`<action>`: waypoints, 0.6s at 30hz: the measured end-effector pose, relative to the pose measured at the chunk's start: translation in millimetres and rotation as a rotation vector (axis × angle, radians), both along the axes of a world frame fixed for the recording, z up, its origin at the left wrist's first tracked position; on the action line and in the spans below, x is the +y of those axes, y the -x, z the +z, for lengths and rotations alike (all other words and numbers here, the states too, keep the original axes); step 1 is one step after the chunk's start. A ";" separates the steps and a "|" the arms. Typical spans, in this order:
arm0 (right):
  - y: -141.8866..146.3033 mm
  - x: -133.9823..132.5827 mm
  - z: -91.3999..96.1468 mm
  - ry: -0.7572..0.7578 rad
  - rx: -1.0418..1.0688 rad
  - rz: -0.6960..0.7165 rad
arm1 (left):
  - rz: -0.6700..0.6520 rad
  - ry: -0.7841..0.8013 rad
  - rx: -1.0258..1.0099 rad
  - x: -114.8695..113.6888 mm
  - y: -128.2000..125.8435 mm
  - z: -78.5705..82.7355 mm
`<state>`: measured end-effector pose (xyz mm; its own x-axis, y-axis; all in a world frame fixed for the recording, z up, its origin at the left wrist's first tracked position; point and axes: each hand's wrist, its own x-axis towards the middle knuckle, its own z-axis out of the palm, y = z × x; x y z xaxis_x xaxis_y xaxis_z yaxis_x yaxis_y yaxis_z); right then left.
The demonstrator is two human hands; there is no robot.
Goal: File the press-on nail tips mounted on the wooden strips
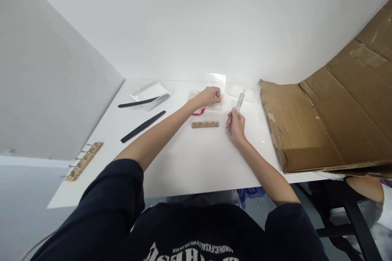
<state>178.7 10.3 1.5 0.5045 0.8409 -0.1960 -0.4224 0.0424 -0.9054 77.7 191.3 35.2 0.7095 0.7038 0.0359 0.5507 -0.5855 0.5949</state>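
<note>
My right hand [236, 125] grips a pale grey nail file [240, 100] by its lower end, the file pointing up and away from me. Over a clear plastic box [216, 106] with a raised lid, my left hand [210, 95] has its fingers curled together; whatever they pinch, if anything, is too small to make out. Part of a red-edged piece [198, 112] shows under my left wrist. Just in front of both hands lies a small wooden strip [205, 124] with several metal pegs.
Two black nail files [143, 127] lie at the left, one partly in a clear plastic bag [153, 91]. A second pegged wooden strip [84, 162] sits at the table's left edge. Clear packaging [240, 93] is at the back. Cardboard [306, 130] stands right; a person's arm [367, 187] shows beyond.
</note>
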 end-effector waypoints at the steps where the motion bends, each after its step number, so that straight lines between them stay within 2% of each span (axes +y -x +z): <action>1: 0.1 0.0 0.2 -0.002 0.002 0.000 | -0.003 -0.007 -0.010 0.5 -0.2 -1.8; 6: 0.8 -0.5 1.6 -0.001 -0.004 0.002 | 0.014 0.054 -0.101 -0.1 1.1 -5.8; 14: 0.2 -0.9 0.6 0.004 -0.010 0.003 | 0.022 0.180 -0.169 -4.5 4.2 0.6; 18: 0.3 -1.1 1.4 0.002 -0.014 0.004 | 0.022 0.163 -0.176 -5.9 6.1 0.8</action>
<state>178.4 9.1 3.0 0.5036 0.8426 -0.1908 -0.4099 0.0386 -0.9113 71.5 185.5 36.0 0.6871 0.7253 0.0424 0.4417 -0.4633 0.7683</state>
